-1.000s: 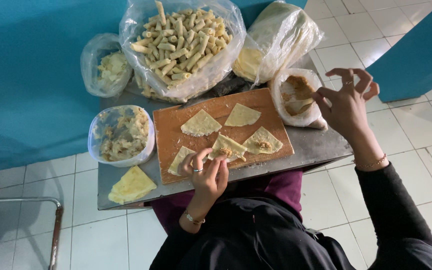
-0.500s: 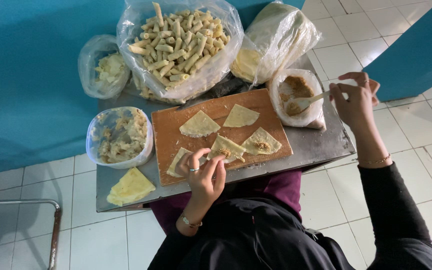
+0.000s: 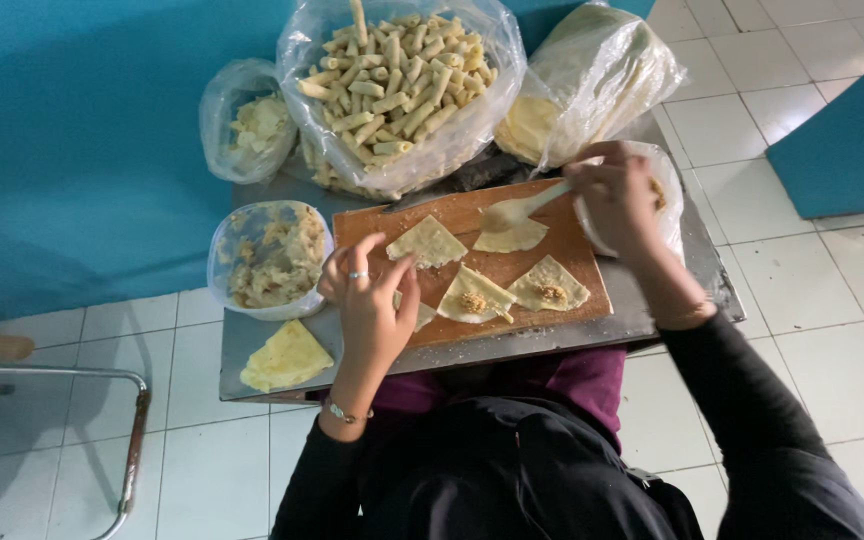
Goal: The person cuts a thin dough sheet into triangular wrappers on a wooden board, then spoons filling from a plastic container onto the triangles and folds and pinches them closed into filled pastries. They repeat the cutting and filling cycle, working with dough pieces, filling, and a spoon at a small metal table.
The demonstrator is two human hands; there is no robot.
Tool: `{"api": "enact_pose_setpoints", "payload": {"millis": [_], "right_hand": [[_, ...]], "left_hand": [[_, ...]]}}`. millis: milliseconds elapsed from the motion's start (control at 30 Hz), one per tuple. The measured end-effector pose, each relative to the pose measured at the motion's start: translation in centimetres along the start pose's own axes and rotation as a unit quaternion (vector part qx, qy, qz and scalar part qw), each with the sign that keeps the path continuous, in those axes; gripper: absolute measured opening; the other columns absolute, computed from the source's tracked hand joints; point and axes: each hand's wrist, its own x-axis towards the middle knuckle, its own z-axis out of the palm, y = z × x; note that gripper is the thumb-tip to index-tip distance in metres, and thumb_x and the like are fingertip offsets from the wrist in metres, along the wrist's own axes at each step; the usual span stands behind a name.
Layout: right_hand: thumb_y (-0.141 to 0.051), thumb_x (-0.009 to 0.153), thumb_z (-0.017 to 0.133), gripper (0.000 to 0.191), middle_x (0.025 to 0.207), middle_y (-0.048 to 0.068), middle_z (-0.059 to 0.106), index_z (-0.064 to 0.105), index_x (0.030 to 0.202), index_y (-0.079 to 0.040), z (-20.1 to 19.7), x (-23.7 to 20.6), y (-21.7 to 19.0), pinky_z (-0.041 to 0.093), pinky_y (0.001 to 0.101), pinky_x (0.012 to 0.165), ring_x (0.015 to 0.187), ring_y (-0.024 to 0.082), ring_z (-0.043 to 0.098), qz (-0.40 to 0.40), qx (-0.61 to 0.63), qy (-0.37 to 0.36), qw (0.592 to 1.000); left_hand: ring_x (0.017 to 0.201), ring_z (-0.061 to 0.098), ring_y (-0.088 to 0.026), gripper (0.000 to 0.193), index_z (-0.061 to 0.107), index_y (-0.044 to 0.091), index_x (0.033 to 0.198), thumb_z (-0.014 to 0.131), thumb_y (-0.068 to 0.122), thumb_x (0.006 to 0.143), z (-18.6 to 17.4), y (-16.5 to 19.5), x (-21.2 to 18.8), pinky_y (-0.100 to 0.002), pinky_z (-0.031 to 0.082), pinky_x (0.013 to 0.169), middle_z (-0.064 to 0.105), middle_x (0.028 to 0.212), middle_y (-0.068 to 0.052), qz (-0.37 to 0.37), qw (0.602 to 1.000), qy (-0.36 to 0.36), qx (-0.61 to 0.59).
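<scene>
- Right hand (image 3: 617, 205), upper right of frame, fingers clamped on a spoon (image 3: 514, 211) over a thin wrapper (image 3: 510, 237) on the wooden board (image 3: 572, 245).
- Left hand (image 3: 372, 300), centre, fingers spread apart, apparently pressing a wrapper edge.
- Soft, light, tear-prone sheets; best lifted by corners.

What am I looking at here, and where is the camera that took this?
The camera sits on a person's head and looks down at their own two hands; there is no machine. A small metal table carries a wooden board with triangular pastry wrappers, two of them topped with filling. The right hand holds a spoon over one wrapper. The left hand rests on a wrapper at the board's near edge. Behind the board, a big bag of finished rolls and a bag of wrappers. A bowl of filling stands left of the board, and a stack of wrappers lies in front of it.
</scene>
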Motion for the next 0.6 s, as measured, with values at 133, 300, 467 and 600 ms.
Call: {"api": "enact_pose_setpoints", "payload": {"millis": [133,300,467,600], "right_hand": [[-0.028,0.099,0.069,0.022,0.117,0.0,0.065,0.081,0.09,-0.012,5.0,-0.7,-3.8,0.035,0.0458,0.1,0.116,0.024,0.046,0.015,-0.056,-0.018,0.998],[-0.031,0.101,0.069,0.02,0.117,-0.004,0.064,0.08,0.092,-0.016,7.3,-0.9,-5.4,0.024,0.0481,0.1,0.121,0.026,0.042,-0.076,-0.074,0.015,0.994],[-0.029,0.1,0.071,0.018,0.12,-0.003,0.063,0.078,0.096,-0.013,7.9,-0.8,-5.0,0.025,0.0484,0.097,0.121,0.027,0.042,-0.088,-0.08,0.014,0.993],[-0.028,0.1,0.072,0.017,0.12,-0.003,0.062,0.079,0.096,-0.013,8.0,-0.9,-4.8,0.026,0.0478,0.098,0.121,0.027,0.043,-0.089,-0.075,0.017,0.993]], "left_hand": [[0.131,0.042,-0.038,0.026,0.079,0.02,0.112,0.073,0.016,0.087,0.2,-1.2,1.3,-0.058,0.028,0.109,0.052,0.142,-0.007,0.019,0.999,-0.039,0.028],[0.133,0.039,-0.038,0.032,0.08,0.023,0.114,0.075,0.016,0.084,0.9,-2.2,2.2,-0.061,0.028,0.102,0.048,0.145,-0.011,0.046,0.992,-0.096,0.063],[0.135,0.037,-0.038,0.036,0.078,0.026,0.119,0.075,0.016,0.084,1.5,-2.2,2.1,-0.062,0.026,0.102,0.044,0.15,-0.012,0.057,0.989,-0.123,0.065],[0.136,0.036,-0.037,0.039,0.076,0.028,0.121,0.074,0.016,0.084,2.1,-2.3,2.0,-0.063,0.025,0.106,0.042,0.152,-0.01,0.048,0.985,-0.146,0.078]]}}
